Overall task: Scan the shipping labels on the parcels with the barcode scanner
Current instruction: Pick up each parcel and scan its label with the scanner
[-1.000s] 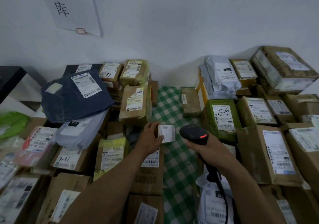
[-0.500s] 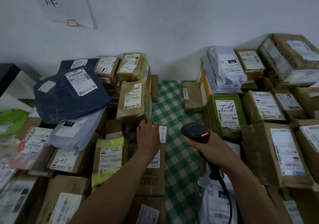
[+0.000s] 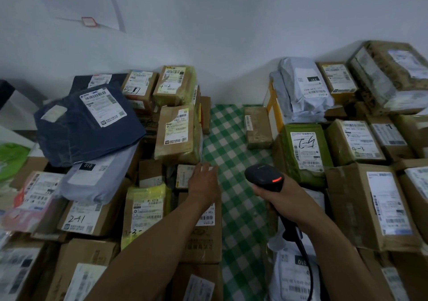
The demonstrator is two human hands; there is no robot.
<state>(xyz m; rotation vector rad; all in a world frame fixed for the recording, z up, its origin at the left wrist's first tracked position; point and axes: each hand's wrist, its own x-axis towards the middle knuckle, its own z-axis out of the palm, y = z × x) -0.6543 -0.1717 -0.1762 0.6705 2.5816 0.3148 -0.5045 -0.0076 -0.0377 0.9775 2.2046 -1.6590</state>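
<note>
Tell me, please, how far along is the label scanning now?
Done: nothing shows which labels are scanned. In hand: the right hand grips the barcode scanner, its red light on; the left hand touches a small parcel. Left: many labelled parcels on both piles, like the green parcel.

The scanner is matt black plastic. One box is plain rough cardboard, another wrapped in glossy tape. The navy mailer bag is smooth plastic; the checked tablecloth looks woven.
</note>
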